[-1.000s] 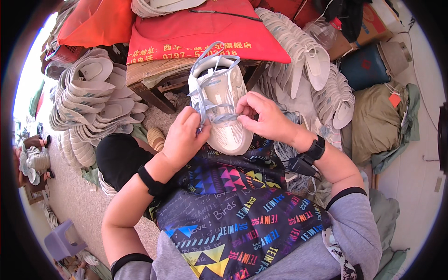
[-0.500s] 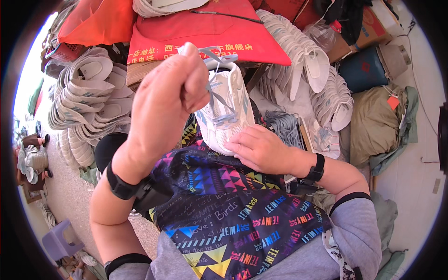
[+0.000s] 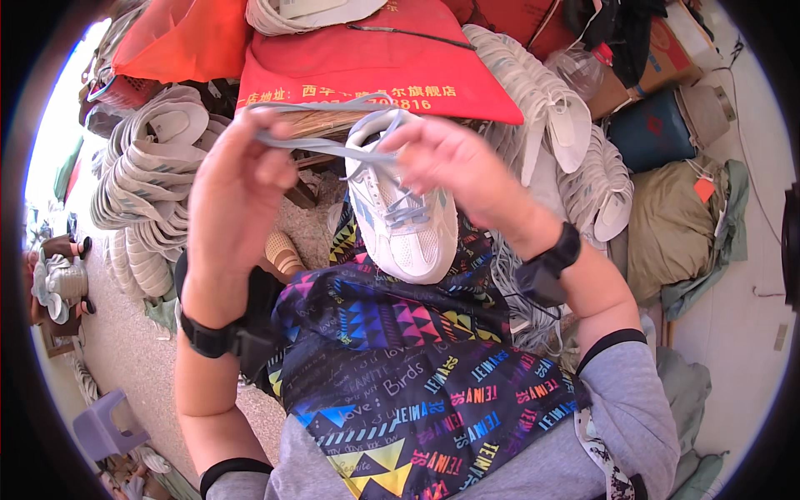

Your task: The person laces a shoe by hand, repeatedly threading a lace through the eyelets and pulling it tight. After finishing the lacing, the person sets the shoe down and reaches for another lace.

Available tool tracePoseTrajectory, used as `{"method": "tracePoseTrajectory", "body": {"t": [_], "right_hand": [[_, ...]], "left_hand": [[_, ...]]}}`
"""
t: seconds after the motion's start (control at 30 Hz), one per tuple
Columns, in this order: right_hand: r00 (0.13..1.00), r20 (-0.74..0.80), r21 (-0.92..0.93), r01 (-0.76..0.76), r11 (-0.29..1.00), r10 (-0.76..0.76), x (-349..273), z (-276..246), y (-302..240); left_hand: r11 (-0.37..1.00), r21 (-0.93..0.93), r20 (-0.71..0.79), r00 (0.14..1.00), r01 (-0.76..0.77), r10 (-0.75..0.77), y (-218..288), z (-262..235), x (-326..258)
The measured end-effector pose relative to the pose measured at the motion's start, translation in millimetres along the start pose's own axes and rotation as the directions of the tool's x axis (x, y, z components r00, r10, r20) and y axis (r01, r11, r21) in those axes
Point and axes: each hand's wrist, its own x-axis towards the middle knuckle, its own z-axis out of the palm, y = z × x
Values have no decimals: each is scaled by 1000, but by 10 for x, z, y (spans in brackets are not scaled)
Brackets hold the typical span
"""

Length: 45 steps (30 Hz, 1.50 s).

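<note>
A white sneaker (image 3: 414,242) with mesh panels and grey-blue accents rests toe toward me on my dark patterned apron (image 3: 400,333). Its grey shoelace (image 3: 325,147) is partly threaded, and loose lengths stretch sideways above the shoe opening. Raised to the left of the shoe, my left hand (image 3: 242,179) is closed on the lace, its fingers slightly blurred. My right hand (image 3: 458,171), over the shoe's right side, pinches the lace close to the tongue; its fingertips are smeared by motion.
Stacked white shoe uppers stand at the left (image 3: 150,179) and right (image 3: 542,108). A red cloth (image 3: 358,62) covers a surface ahead. Loose grey laces (image 3: 521,287) hang beside my right thigh. A purple stool (image 3: 108,425) stands on the floor at lower left.
My right hand has left the shoe's toe and risen to the lace. My left hand has moved left and down, drawing the lace sideways. The shoe now sits slightly lower and more to the right.
</note>
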Motion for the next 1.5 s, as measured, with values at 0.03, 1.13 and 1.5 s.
{"method": "tracePoseTrajectory", "body": {"t": [0.03, 1.13, 1.5], "right_hand": [[998, -33, 53, 56, 997, -54, 6, -148, -122], [937, -328, -205, -199, 958, 124, -455, -757, 172], [966, -167, -463, -254, 849, 199, -466, -377, 334]], "left_hand": [[986, -160, 14, 999, 34, -32, 92, -220, 11], [757, 653, -114, 992, 33, 55, -722, -559, -182], [611, 735, -180, 953, 294, -243, -1126, -192, -249]]}}
